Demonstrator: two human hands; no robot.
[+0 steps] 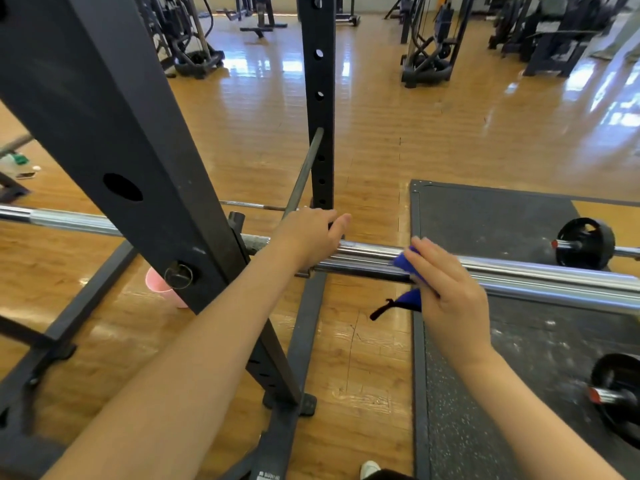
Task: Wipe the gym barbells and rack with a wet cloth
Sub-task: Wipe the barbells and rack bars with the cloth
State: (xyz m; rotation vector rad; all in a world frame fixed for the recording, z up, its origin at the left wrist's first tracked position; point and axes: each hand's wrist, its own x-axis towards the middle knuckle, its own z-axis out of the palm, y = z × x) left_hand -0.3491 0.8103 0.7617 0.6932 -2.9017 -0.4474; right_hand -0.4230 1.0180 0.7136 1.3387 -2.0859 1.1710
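A chrome barbell (540, 277) lies across the dark steel rack (104, 140), its thick sleeve reaching out to the right. My left hand (313, 233) grips the barbell just right of the rack upright, fingers curled over the top. My right hand (446, 289) holds a blue cloth (405, 263) wrapped round the sleeve; a loose end of the cloth hangs below the bar. The rack's rear upright (319, 98) with its holes stands behind my left hand.
A pink bucket (160, 286) sits on the wood floor behind the rack upright. A black rubber mat (491, 216) lies at right with two smaller barbells with black plates (585, 242), (620, 396). Gym machines stand along the far side.
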